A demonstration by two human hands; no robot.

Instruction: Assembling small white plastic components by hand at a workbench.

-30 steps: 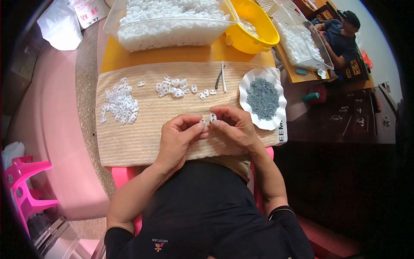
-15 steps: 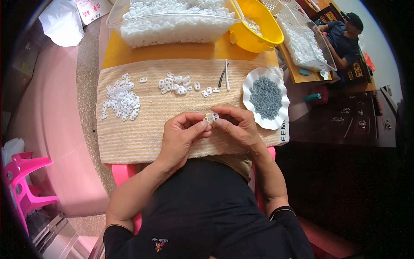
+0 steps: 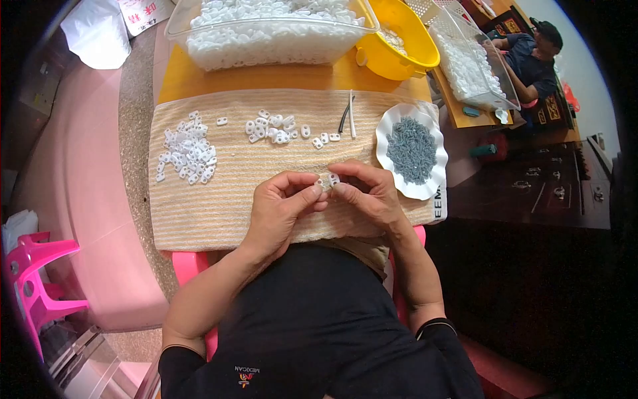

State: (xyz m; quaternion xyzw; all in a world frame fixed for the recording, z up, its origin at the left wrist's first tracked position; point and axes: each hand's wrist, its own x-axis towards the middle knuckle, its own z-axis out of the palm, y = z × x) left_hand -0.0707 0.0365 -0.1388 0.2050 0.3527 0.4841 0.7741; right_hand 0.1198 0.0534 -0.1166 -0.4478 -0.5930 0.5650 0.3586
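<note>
1. Held two-holed pieces [image 3: 334,178] are white.
2. Loose pile of two-holed pieces [image 3: 189,151] is white as well.
3. Towel [image 3: 206,209] has thin beige and cream stripes, with black lettering [image 3: 438,201] on a white right edge.
4. Ruffled plate [image 3: 382,147] is white.
5. Small rods [image 3: 412,151] on it are grey-blue.
6. Straight stick [image 3: 352,116] is white; curved stick [image 3: 343,121] is black.
7. Basin [image 3: 425,58] is bright yellow.
8. Tabletop [image 3: 199,85] is orange-yellow.
9. Stool [image 3: 50,249] is hot pink.
10. Wearer's shirt [image 3: 299,319] is black, with a small multicoloured emblem [image 3: 244,377].
11. Floor [image 3: 93,173] is pink beside a speckled grey-brown band [image 3: 137,133].
12. Co-worker's cap [image 3: 550,32] is black.
</note>
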